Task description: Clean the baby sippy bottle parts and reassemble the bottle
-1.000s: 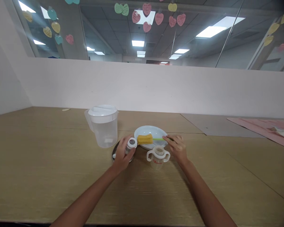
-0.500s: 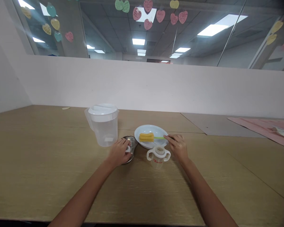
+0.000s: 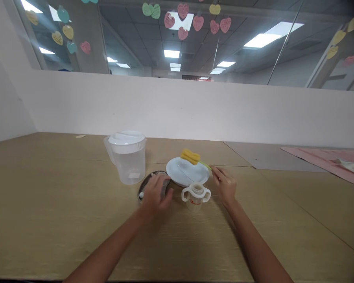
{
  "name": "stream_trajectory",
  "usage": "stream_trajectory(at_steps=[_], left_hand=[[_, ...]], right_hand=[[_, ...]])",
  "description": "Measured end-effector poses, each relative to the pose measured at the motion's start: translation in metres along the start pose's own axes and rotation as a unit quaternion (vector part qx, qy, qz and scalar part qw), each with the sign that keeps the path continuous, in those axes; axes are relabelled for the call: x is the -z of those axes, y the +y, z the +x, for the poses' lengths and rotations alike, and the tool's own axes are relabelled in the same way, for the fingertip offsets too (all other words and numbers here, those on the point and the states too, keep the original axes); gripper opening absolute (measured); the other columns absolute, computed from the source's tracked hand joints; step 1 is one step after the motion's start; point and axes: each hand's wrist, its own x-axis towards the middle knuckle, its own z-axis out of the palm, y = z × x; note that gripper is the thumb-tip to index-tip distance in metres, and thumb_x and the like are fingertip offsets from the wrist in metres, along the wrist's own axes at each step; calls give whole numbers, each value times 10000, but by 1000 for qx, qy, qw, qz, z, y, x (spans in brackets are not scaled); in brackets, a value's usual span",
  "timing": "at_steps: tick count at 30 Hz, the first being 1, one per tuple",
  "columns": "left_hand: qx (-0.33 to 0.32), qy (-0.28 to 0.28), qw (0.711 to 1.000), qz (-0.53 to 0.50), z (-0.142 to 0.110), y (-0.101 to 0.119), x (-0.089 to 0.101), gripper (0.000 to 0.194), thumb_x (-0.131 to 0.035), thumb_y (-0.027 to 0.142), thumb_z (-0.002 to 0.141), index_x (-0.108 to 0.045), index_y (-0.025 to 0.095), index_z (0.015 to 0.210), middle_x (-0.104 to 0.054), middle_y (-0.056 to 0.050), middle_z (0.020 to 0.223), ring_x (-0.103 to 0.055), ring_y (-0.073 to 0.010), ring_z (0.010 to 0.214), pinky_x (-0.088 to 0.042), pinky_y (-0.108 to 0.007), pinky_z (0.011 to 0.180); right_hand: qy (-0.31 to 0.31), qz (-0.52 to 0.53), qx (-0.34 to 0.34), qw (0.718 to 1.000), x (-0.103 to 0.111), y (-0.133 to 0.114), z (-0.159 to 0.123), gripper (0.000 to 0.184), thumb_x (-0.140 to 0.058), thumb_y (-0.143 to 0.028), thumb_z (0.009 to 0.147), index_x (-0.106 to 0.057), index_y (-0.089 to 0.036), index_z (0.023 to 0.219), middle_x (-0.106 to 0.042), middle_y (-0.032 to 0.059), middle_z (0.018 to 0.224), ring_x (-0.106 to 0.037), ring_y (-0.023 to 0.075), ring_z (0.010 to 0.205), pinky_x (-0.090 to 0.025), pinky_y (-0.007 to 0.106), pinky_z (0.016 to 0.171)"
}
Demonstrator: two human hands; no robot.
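Observation:
My right hand (image 3: 224, 186) pinches the green handle of a bottle brush (image 3: 190, 156), whose yellow sponge head is lifted above the far rim of a white plate (image 3: 183, 175). My left hand (image 3: 156, 193) lies over a small metal dish (image 3: 145, 184), fingers curled; what is under them is hidden. A clear two-handled baby cup (image 3: 196, 196) without a lid stands on the table between my hands.
A clear plastic pitcher (image 3: 127, 156) with a white lid stands left of the plate. A pink cloth (image 3: 327, 156) lies at the far right. A white partition wall runs along the back of the wooden table (image 3: 61, 204).
My right hand raised the brush so its sponge head left the plate and points up and back. My left hand lowered a small lid to the metal dish and now covers it.

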Motion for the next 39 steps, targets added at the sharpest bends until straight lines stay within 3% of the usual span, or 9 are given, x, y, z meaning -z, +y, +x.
stream_trajectory(at_steps=[3, 5, 12, 17, 22, 28, 32, 35, 39], left_hand=[[-23, -43, 998, -34, -1, 28, -18, 538, -520, 380, 818, -355, 162, 1282, -524, -146, 1207, -484, -266, 1113, -391, -414, 921], [-27, -75, 996, -42, -1, 38, -29, 565, -536, 412, 813, -363, 153, 1284, -545, -144, 1179, -496, -270, 1095, -393, -423, 917], [6, -69, 994, -89, 0, 43, -39, 405, -575, 335, 796, -478, 192, 1162, -582, -93, 1065, -527, -246, 1013, -414, -409, 888], [86, -92, 970, -209, 0, 55, -40, 375, -589, 359, 787, -442, 214, 1100, -569, -85, 1073, -561, -217, 974, -471, -363, 817], [136, -110, 950, -259, -1, 63, -44, 382, -580, 347, 802, -424, 215, 1125, -598, -80, 1067, -584, -206, 949, -470, -361, 830], [167, -56, 942, -285, -3, 54, -42, 448, -623, 401, 766, -497, 216, 1154, -621, -69, 1088, -599, -204, 939, -497, -340, 783], [159, 54, 963, -213, 3, 39, -30, 496, -611, 430, 772, -483, 246, 1215, -614, -57, 1138, -593, -217, 978, -486, -353, 817], [110, 118, 981, -105, 13, 20, -18, 485, -612, 455, 769, -524, 225, 1186, -629, -72, 1114, -582, -234, 1002, -447, -376, 866], [21, 126, 992, 15, 22, -7, -8, 416, -589, 439, 797, -556, 238, 1160, -619, -85, 1152, -563, -236, 1040, -406, -394, 900]], right_hand=[[11, -12, -39, 999, 0, -1, 1, 309, -442, -175, 856, -656, -203, 1077, -668, 55, 843, -576, 153, 732, -425, 254, 668], [16, -27, -55, 998, 0, -2, 1, 306, -436, -181, 857, -660, -194, 1065, -666, 55, 808, -564, 147, 679, -407, 251, 632], [17, -75, -80, 994, 0, -4, 4, 283, -444, -205, 848, -683, -177, 998, -640, 45, 734, -504, 120, 566, -343, 239, 548], [24, -82, -98, 992, -2, -4, 3, 267, -457, -214, 834, -697, -178, 943, -649, 41, 767, -475, 105, 535, -329, 229, 532], [20, -68, -120, 990, -2, -3, 2, 277, -450, -233, 836, -700, -174, 939, -638, 43, 752, -473, 107, 538, -318, 229, 516], [24, -26, -122, 992, -1, -1, 4, 321, -424, -301, 872, -686, -155, 987, -645, 68, 754, -540, 135, 589, -391, 247, 560], [56, 23, -116, 991, 3, -3, 5, 330, -436, -330, 878, -671, -147, 1022, -683, 94, 800, -601, 167, 668, -457, 280, 637], [52, 71, -97, 991, 8, -10, 5, 313, -469, -345, 861, -683, -155, 988, -700, 106, 845, -626, 174, 683, -486, 288, 646], [-30, 125, -51, 990, 13, -18, 3, 300, -486, -369, 848, -697, -171, 928, -712, 90, 830, -632, 163, 636, -487, 268, 585]])
